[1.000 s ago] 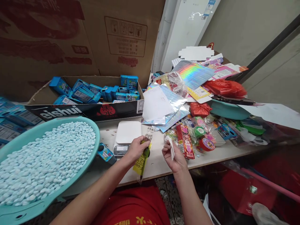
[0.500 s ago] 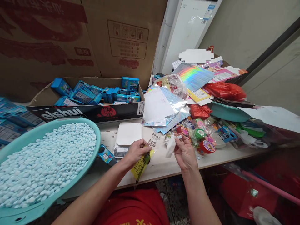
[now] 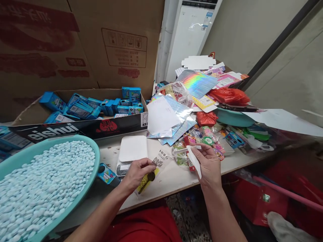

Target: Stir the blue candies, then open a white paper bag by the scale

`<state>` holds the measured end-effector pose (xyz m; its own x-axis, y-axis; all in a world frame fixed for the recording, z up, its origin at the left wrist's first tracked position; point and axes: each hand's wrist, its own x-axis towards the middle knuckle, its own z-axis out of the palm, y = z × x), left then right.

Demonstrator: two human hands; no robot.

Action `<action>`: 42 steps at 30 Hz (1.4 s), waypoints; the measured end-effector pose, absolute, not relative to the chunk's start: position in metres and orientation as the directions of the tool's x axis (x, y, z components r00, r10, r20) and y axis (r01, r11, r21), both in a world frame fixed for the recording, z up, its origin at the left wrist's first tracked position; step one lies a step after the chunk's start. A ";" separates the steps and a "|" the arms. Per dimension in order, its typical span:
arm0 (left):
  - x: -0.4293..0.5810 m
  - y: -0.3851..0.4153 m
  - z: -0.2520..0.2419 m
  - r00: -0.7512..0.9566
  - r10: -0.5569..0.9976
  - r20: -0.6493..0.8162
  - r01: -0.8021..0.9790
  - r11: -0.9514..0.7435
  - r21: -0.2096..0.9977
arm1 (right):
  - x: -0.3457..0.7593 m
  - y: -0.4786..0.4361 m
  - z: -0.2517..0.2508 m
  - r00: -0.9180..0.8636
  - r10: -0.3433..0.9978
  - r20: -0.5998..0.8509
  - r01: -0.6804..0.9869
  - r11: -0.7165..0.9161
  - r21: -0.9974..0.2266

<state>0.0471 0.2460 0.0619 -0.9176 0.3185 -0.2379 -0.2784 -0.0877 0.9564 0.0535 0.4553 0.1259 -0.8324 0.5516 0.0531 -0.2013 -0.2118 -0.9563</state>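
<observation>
My left hand (image 3: 140, 170) pinches a yellow plastic packet (image 3: 144, 183) with dark print. A clear part bearing a QR code (image 3: 158, 160) shows just past the fingertips. My right hand (image 3: 209, 164) grips a folded white piece (image 3: 194, 162), thin like paper or film; its exact kind I cannot tell. Both hands are over the front of the white table (image 3: 165, 181). Behind my left hand stands a small white scale (image 3: 133, 149). To its left lies a blue candy box (image 3: 107, 174), close to a turquoise basin (image 3: 97, 153) heaped with pale blue tablets (image 3: 55, 181).
A cardboard tray (image 3: 83, 130) of blue boxes stands at the back left. Holographic sheets (image 3: 181, 126) and white paper (image 3: 161, 116) lie at centre back. Assorted packaged sweets (image 3: 202, 134), red bags (image 3: 228, 96) and another turquoise basin (image 3: 233, 118) crowd the right.
The view has swung slightly to the right. My left hand has shifted its pinch, bunching the yellow packet. The white piece in my right hand has turned and now slants down to the right.
</observation>
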 end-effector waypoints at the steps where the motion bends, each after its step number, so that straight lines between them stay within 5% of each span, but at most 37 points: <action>1: 0.049 0.246 0.064 -0.918 0.324 -0.230 -0.266 -0.071 0.961 | 0.054 0.454 0.126 -0.840 0.540 0.047 -0.188 -0.209 -0.960; 9: 0.054 0.244 0.064 -0.934 0.354 -0.048 -0.020 0.081 0.996 | 0.056 0.453 0.119 -0.876 0.482 -0.005 -0.123 -0.233 -0.965; 18: 0.055 0.248 0.062 -0.934 0.330 -0.137 -0.111 0.099 0.989 | 0.063 0.445 0.112 -0.928 0.356 -0.105 0.010 -0.258 -0.966; 42: 0.049 0.250 0.054 -0.931 0.286 -0.227 -0.216 0.070 0.974 | 0.061 0.449 0.111 -0.887 0.451 -0.099 -0.026 -0.263 -0.964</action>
